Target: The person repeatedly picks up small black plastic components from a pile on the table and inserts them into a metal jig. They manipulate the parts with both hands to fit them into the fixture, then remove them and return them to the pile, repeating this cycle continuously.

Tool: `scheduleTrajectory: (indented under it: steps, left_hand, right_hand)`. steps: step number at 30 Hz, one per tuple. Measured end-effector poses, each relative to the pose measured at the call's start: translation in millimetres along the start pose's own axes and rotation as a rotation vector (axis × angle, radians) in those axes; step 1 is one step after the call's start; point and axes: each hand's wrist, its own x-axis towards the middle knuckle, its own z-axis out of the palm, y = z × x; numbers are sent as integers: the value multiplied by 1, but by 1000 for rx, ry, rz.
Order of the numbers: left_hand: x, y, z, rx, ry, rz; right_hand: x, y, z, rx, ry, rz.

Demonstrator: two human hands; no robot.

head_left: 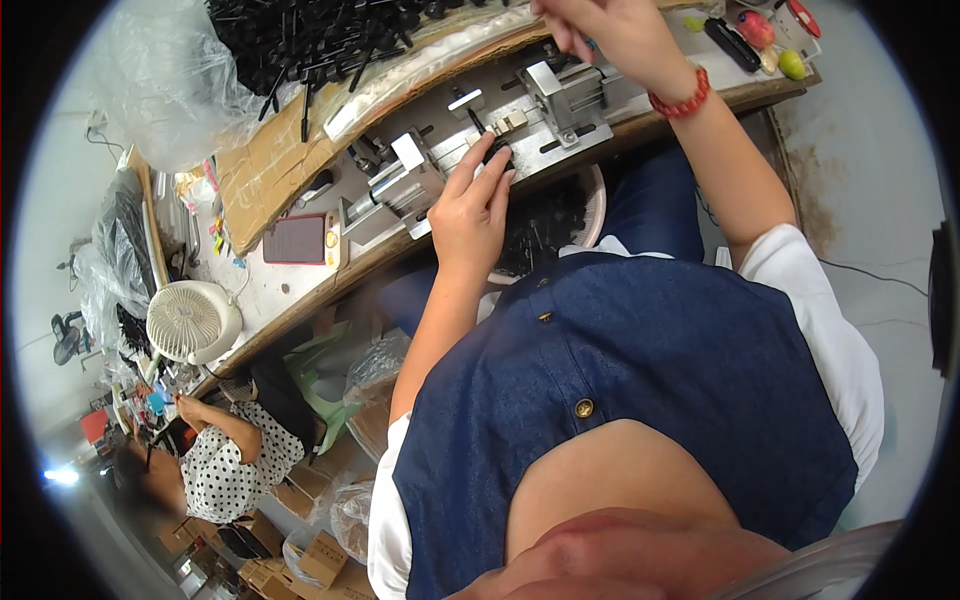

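Note:
My left hand (468,215) reaches up to a metal fixture on the bench. Its fingertips are closed on a small black plastic part (497,152) beside a pale block (511,122); the fingers partly cover the part. A silver clamp unit (408,178) stands left of this hand, and a similar one (565,98) stands to the right. Above the right clamp, at the upper edge, is my right hand (615,35), with a red bead bracelet (684,97) on the wrist. Its fingers are loosely bent and apart, partly cut off by the picture's edge, with nothing visible in them.
A heap of black stemmed parts (310,40) lies behind a cardboard sheet (262,165). A phone (295,239) and a white fan (195,321) sit leftward. Below the bench edge is a tub (597,205) of black parts. Another person (240,455) works at lower left.

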Motion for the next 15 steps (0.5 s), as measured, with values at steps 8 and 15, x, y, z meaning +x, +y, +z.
scheduleTrajectory:
  steps: [8, 15]
  left_hand:
    - [3, 4, -8, 65, 5, 39]
    - [76, -45, -108, 421, 276, 240]
  right_hand:
    - [-61, 14, 50, -211, -78, -171]
    - [-83, 41, 76, -672, -60, -415]
